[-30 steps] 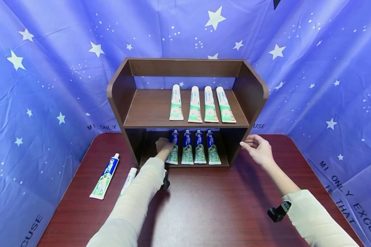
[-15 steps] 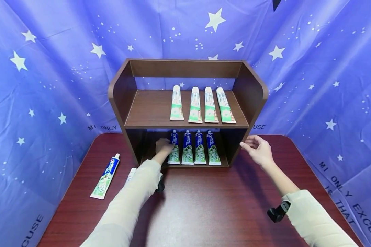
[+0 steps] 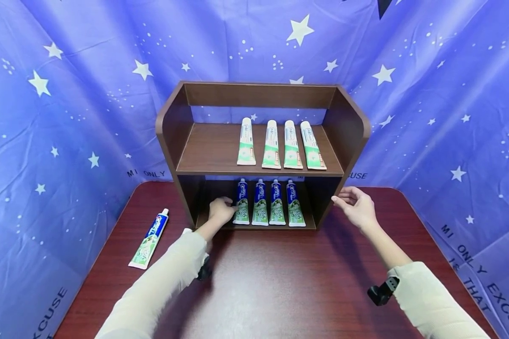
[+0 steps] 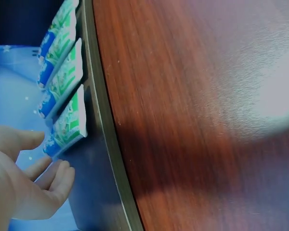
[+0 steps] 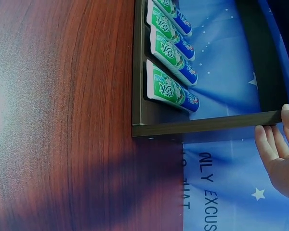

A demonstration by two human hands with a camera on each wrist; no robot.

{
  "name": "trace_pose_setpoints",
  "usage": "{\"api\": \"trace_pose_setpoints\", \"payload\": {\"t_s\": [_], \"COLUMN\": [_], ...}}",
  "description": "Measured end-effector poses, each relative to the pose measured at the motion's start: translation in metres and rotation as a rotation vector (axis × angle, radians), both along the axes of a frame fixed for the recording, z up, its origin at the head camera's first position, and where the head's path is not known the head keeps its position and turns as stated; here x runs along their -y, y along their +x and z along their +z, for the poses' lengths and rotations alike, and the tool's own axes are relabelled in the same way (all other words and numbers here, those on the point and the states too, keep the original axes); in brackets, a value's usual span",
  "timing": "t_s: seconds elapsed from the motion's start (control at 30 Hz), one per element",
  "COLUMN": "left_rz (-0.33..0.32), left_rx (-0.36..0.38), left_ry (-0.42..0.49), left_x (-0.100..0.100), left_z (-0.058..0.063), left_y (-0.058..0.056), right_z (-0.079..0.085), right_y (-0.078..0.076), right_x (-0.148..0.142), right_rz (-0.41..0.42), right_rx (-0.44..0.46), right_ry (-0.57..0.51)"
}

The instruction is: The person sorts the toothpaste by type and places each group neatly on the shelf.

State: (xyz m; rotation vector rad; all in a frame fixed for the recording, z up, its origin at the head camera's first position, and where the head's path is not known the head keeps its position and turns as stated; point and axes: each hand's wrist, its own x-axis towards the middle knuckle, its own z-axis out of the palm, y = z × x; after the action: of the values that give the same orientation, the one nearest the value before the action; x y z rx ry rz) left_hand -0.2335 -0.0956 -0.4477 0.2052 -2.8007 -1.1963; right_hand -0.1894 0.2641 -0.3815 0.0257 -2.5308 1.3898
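Note:
A brown two-tier shelf [image 3: 258, 174] stands on the table. On its lower level lies a row of blue-and-green toothpaste tubes, caps toward the back. My left hand [image 3: 221, 210] is inside that level, just left of the leftmost toothpaste tube [image 3: 242, 203]. In the left wrist view its thumb and loosely bent fingers stand apart, with nothing held between them. My right hand [image 3: 358, 208] pinches the front edge of the shelf's right side panel [image 5: 207, 124], thumb on the inner face and fingers on the outer face.
Several white-and-green toothpaste tubes [image 3: 271, 145] lie on the upper level. One blue-and-green tube [image 3: 150, 239] lies on the table at the left. Another white tube is mostly hidden behind the left sleeve [image 3: 161, 273]. A starry blue curtain [image 3: 428, 117] surrounds the table.
My left hand has drawn back slightly toward the front and left, away from the leftmost lower tube, which has straightened a little. The right hand keeps its place on the panel.

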Motion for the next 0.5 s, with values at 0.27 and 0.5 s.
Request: {"api": "trace_pose_setpoints", "payload": {"t_s": [0.27, 0.5], "left_rz": [-0.041, -0.068], "left_rx": [0.054, 0.069], "left_ry": [0.050, 0.058], "left_x": [0.020, 0.045], "left_z": [0.014, 0.027], "left_y": [0.022, 0.042], "right_z": [0.000, -0.002], "right_y": [0.000, -0.001], "right_x": [0.000, -0.002], "right_rz": [0.002, 0.009], "right_rx": [0.002, 0.002], "right_ry": [-0.021, -0.022]}}
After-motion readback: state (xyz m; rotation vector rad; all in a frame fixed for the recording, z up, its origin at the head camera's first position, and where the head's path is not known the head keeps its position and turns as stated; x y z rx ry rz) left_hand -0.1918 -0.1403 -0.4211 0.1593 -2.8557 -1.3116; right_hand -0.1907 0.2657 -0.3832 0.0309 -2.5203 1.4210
